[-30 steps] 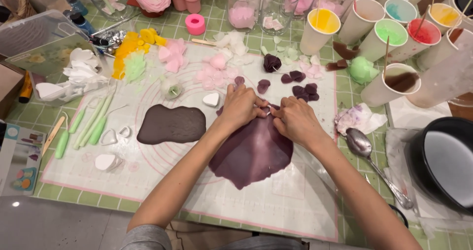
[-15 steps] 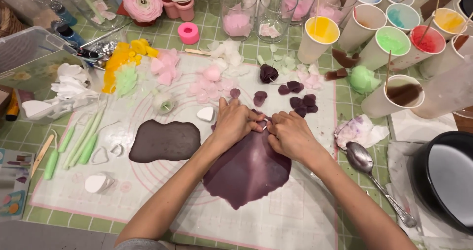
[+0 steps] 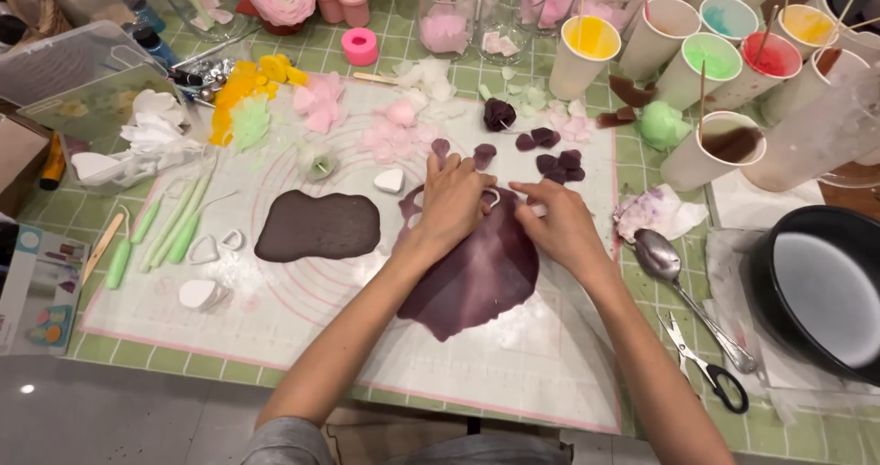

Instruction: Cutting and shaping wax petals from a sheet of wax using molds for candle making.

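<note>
pressing down on a white petal-shaped cutter (image 3: 493,199), both hands meet at the far edge of a rolled purple paste sheet (image 3: 477,277) lying on the pink-lined work mat (image 3: 513,373). the left hand (image 3: 454,204) lies curled over the cutter; the right hand (image 3: 555,222) pinches its rim with the fingertips. a darker brown sheet (image 3: 318,226) lies apart to the left. paper cups behind hold colour: yellow (image 3: 587,48), green (image 3: 706,66), red (image 3: 768,61), brown (image 3: 720,149), most with sticks. a black bowl (image 3: 816,291) at right holds a pale whitish fill. a spoon (image 3: 683,286) lies near.
</note>
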